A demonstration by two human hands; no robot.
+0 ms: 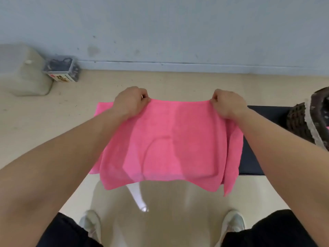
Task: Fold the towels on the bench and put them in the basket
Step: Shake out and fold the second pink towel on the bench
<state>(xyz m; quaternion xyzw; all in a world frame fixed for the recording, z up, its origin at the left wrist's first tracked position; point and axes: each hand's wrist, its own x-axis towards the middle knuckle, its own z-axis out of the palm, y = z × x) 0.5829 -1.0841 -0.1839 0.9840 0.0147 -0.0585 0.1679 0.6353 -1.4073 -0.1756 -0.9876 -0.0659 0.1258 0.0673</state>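
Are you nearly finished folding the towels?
Not yet. Done: the pink towel shows layers at its sides, so it looks folded at least once. In hand: the left hand and right hand pinch its far edge above the bench. Left: finish the fold and put it in the basket at the right.

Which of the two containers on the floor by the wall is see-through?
The smaller box, right of the big pale container: dark tangled items show through its walls, while the pale one is opaque.

Box label (62,78) blurred, nothing legible
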